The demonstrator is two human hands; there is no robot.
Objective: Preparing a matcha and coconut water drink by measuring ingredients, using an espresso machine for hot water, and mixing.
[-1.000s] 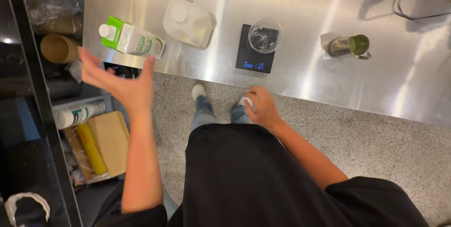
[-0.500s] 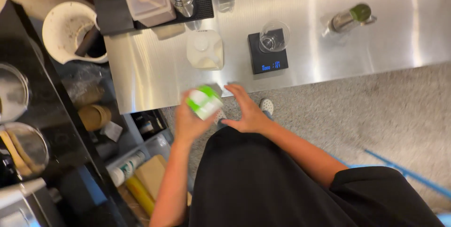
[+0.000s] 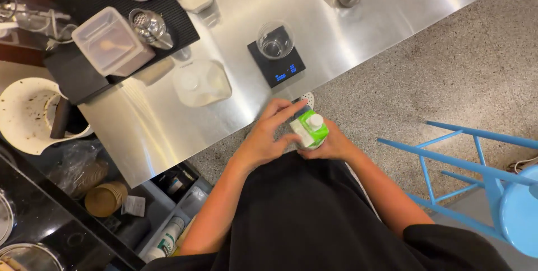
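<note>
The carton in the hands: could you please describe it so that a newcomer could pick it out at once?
Start at the steel counter and find the black scale with a glass on it. Just below, off the counter's edge, the left hand and right hand hold the carton. It alone is green and white, with a white screw cap.

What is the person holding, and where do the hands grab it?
A small green and white carton. The right hand wraps its body from below; the left hand has fingers near its top.
</note>
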